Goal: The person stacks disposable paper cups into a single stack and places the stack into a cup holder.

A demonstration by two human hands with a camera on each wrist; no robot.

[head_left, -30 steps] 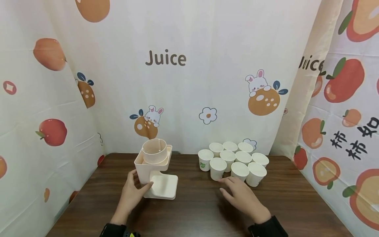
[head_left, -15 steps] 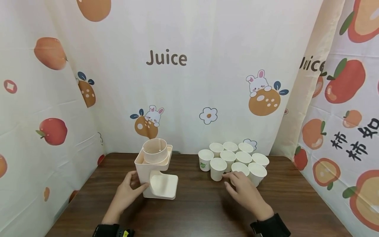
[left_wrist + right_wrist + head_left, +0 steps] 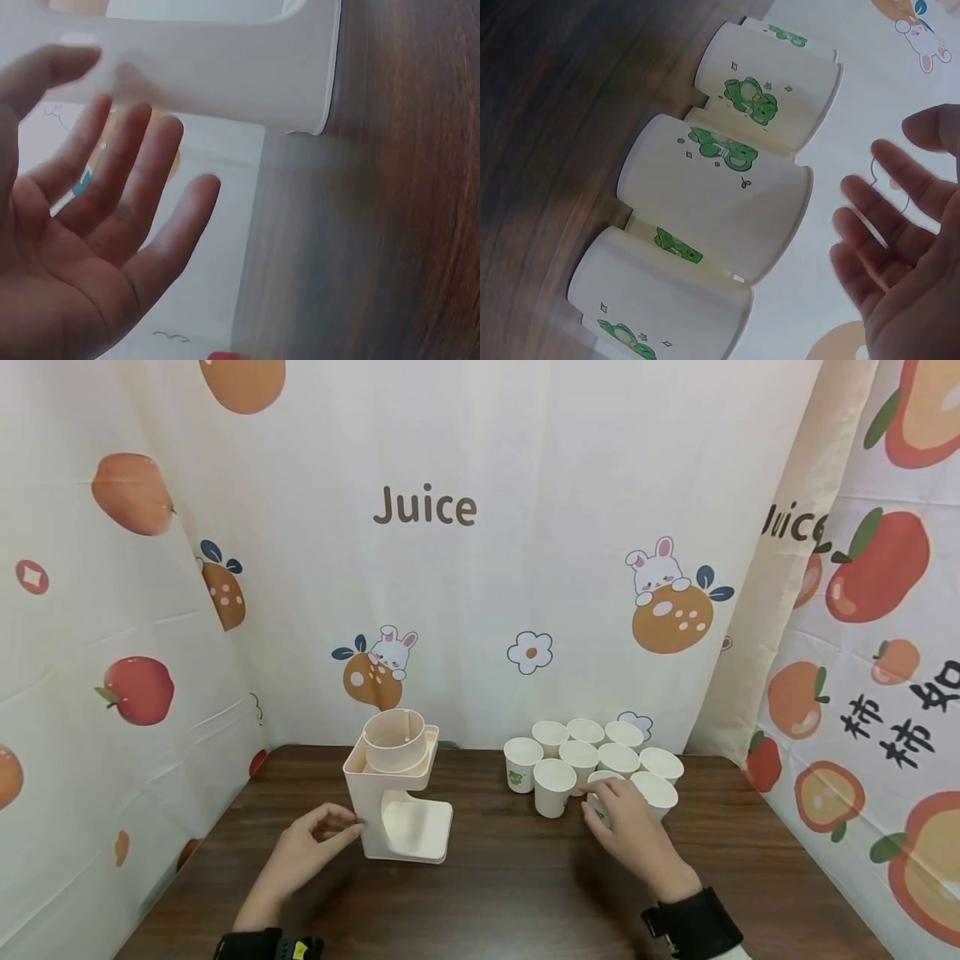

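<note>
A cream plastic stand (image 3: 372, 814) with a round cup-like part on top and a flat square base stands left of centre in the head view. Beside its left side is my left hand (image 3: 311, 839), fingers loosely bent and nothing in them. In the left wrist view that hand (image 3: 97, 240) has its palm turned up, close to the stand's pale wall (image 3: 225, 67). My right hand (image 3: 630, 831) hovers over the front row of white paper cups (image 3: 553, 789), overlapping one. The right wrist view shows its relaxed fingers (image 3: 859, 195) apart from the cups (image 3: 712, 199), which have green cartoon prints.
Several upright cups cluster at the table's back right. The dark wooden table (image 3: 487, 893) ends at a white fruit-printed curtain (image 3: 465, 585) that hangs behind it and on both sides.
My left hand has drawn back to the left from the stand, its fingers loosening. My right hand has shifted slightly right and farther over the front cups. Stand and cups stay in place.
</note>
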